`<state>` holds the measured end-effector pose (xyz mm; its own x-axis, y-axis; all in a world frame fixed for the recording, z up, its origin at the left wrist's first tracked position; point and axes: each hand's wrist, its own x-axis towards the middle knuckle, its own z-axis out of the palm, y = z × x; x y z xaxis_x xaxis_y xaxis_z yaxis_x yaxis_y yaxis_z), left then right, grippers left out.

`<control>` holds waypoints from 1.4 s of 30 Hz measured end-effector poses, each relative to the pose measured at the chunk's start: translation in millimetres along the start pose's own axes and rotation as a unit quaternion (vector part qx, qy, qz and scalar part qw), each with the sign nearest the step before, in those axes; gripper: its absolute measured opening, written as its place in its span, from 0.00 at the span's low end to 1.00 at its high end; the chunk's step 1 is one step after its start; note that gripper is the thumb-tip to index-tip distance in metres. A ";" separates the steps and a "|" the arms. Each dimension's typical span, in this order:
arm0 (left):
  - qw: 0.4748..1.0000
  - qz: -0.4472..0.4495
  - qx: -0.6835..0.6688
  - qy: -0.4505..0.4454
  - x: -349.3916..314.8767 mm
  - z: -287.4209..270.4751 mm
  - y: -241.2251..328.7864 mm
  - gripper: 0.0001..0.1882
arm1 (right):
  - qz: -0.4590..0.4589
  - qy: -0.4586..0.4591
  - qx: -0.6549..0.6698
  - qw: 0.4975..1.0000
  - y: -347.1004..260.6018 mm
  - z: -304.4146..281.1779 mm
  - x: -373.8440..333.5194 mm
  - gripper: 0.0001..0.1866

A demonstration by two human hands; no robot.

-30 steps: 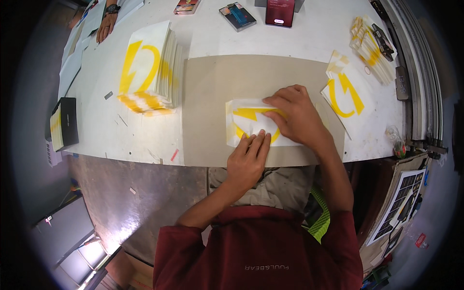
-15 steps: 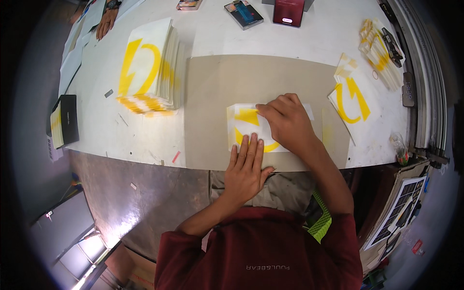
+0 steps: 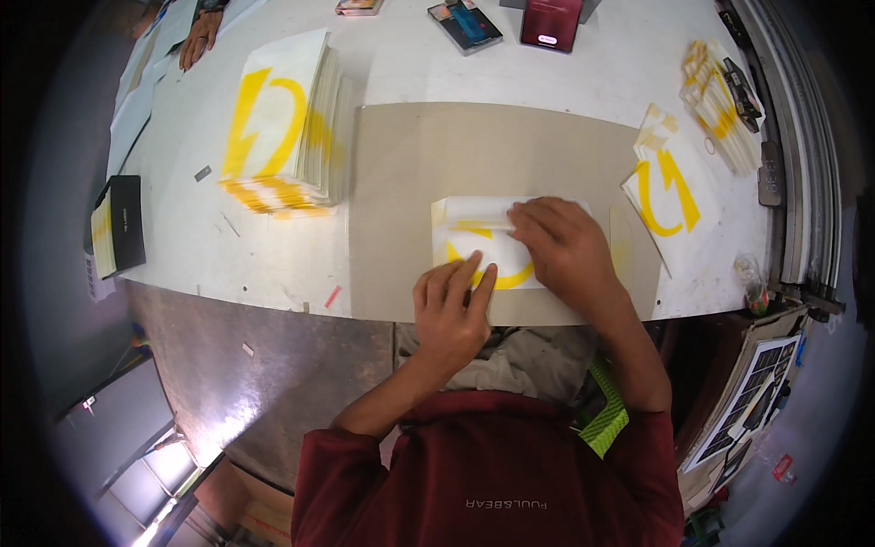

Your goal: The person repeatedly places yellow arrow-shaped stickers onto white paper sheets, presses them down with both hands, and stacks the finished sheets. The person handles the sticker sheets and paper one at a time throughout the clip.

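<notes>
A flat white paper piece with a yellow print [image 3: 501, 273] lies on a beige mat [image 3: 410, 155] in front of me. Its upper part is folded over, and a strip of the print shows along the fold. My right hand [image 3: 567, 251] has thumb and fingers pinched together at the right part of this fold. Lower down, the fingertips of my left hand [image 3: 453, 310] rest apart on the paper, over its lower left print. Part of the paper's right side is hidden beneath my right hand.
To the left stands a tall stack of yellow-printed white papers [image 3: 283, 128]. More printed paper [image 3: 670, 201] lies at the right, near a bundle of folded pieces [image 3: 715, 105]. A phone [image 3: 550, 23] stands at the back. Another person's hand [image 3: 199, 41] rests at the far left.
My right hand has shifted slightly right and nearer to me, and the folded upper part now covers more of the yellow print. My left hand has slid a little left, its fingers more bent.
</notes>
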<state>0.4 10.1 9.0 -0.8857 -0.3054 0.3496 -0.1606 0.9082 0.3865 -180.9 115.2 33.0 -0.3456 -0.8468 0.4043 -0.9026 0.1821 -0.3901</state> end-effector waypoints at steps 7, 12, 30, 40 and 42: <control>1.000 0.013 0.010 -0.019 -1.6 -2.7 -12.8 0.28 | 0.032 -0.002 0.014 0.999 7.6 -11.0 -4.0 0.14; 0.997 0.047 -0.001 -0.053 7.7 -14.5 -23.6 0.25 | 0.040 -0.005 0.026 0.999 33.2 0.6 10.0 0.07; 0.958 0.101 -0.005 -0.270 50.1 -33.4 -55.1 0.41 | 0.090 0.028 0.038 0.995 34.5 17.3 8.6 0.06; 0.970 0.077 0.008 -0.230 50.6 -33.0 -62.4 0.40 | 0.108 -0.037 -0.028 0.993 19.2 5.6 19.9 0.07; 0.970 0.071 0.024 -0.231 48.0 -31.9 -60.6 0.40 | 0.079 -0.042 0.005 0.996 10.2 3.0 32.6 0.08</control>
<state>-18.5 -68.7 29.5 -0.9993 -0.0255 -0.0277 -0.0330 0.9476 0.3178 -200.6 88.0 39.8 -0.4593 -0.8473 0.2667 -0.8364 0.3114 -0.4511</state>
